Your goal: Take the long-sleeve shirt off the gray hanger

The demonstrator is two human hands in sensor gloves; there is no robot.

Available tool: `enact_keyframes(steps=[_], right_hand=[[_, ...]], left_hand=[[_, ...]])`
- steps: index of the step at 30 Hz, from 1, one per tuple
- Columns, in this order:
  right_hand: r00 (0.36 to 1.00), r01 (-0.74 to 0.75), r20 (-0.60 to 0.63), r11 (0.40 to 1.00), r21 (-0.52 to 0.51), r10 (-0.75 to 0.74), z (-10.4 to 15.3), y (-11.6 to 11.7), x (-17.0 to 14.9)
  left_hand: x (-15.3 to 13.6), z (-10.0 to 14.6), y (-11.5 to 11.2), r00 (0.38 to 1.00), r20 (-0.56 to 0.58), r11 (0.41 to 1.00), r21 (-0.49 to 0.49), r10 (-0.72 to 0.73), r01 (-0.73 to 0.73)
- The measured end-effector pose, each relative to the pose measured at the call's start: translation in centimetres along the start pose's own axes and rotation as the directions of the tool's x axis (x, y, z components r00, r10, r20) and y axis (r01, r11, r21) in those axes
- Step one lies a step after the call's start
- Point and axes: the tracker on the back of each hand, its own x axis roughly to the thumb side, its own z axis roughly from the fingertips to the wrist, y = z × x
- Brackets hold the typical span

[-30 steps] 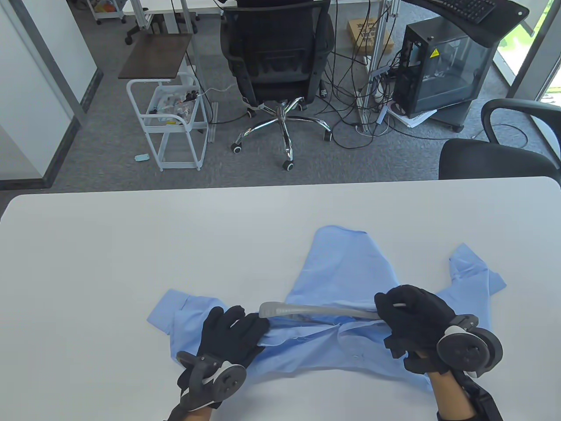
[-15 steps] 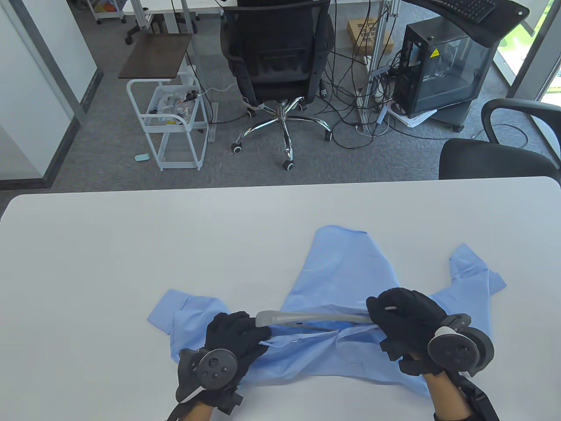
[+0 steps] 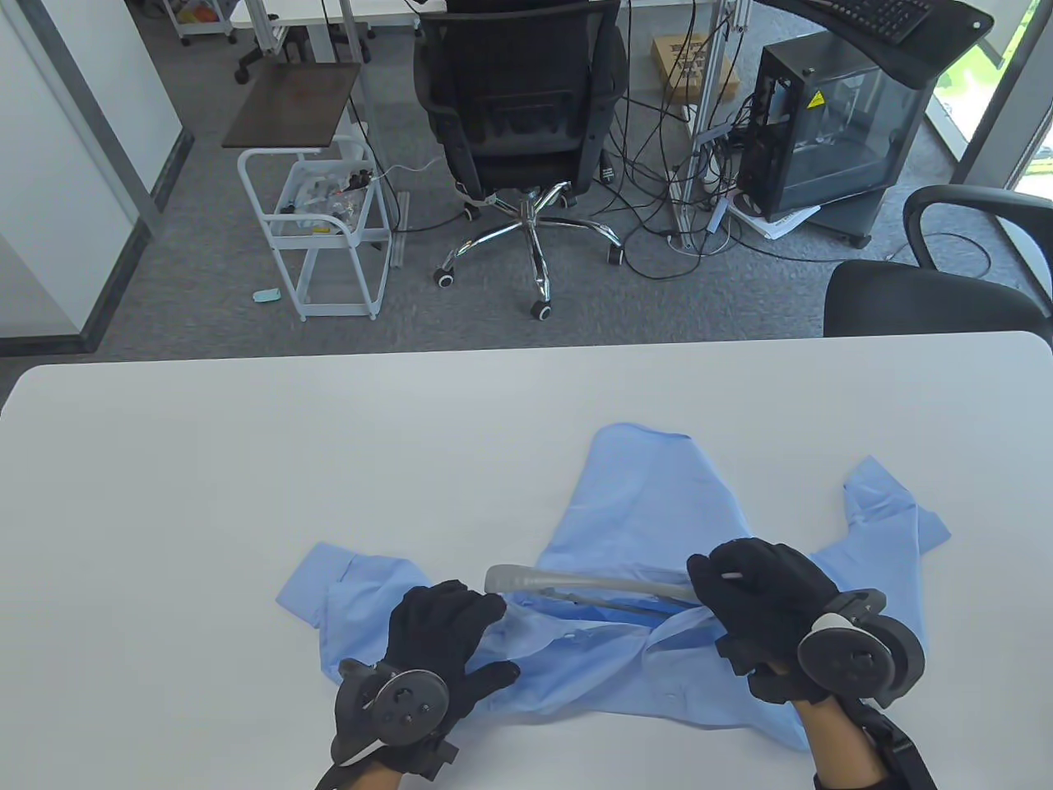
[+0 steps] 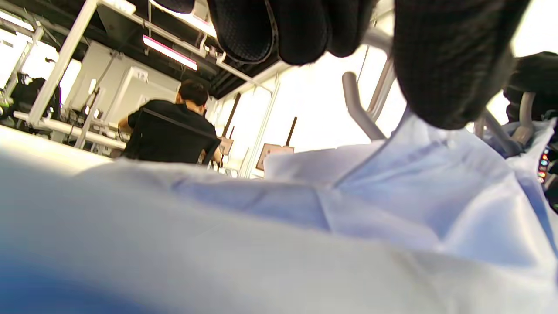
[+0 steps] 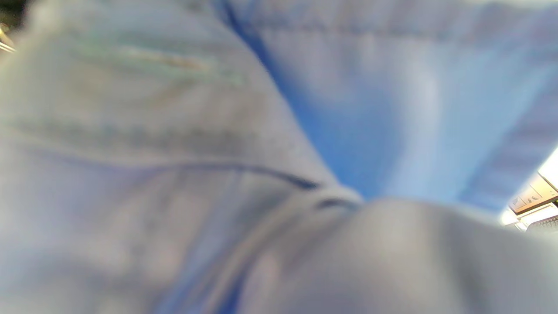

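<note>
Now mid-extraction: right hand (image 3: 761, 588) grips the gray hanger (image 3: 592, 586), half out of the shirt (image 3: 650, 527) on the table (image 3: 247, 461); left hand (image 3: 444, 629) presses fabric flat, fingers spread; next, probably slide the hanger clear

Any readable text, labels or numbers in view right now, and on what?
No text reads legibly in any view.
Yellow warning sticker on the black computer case: a symbol only, any wording too small.
Cardboard box on the floor: dark print, too small to read.
Framed boards in the left wrist view: blurred.
Shirt, hanger and both trackers: no visible lettering.
</note>
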Motion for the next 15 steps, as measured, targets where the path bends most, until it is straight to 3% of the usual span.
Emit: enact_keyframes(steps=[4,6,15], right_hand=[[1.0,-0.021,0.013,1.0,-0.002,0.021,0.0,-0.1,0.0],[0.999,-0.017,0.034,1.0,0.023,0.016,0.0,0.1,0.3],[0.984,-0.074,0.169,0.994,0.081,0.06,0.2,0.9,3.2]], left_hand=[[-0.5,0.2,0.4,0.998,-0.05,0.997,0.061,0.046,-0.043],[-0.6,0.1,0.3,0.994,-0.043,0.995,0.039,0.097,-0.095],[4.0,-0.5,-1.0,0.993,0.105,0.998,0.006,-0.056,0.056]])
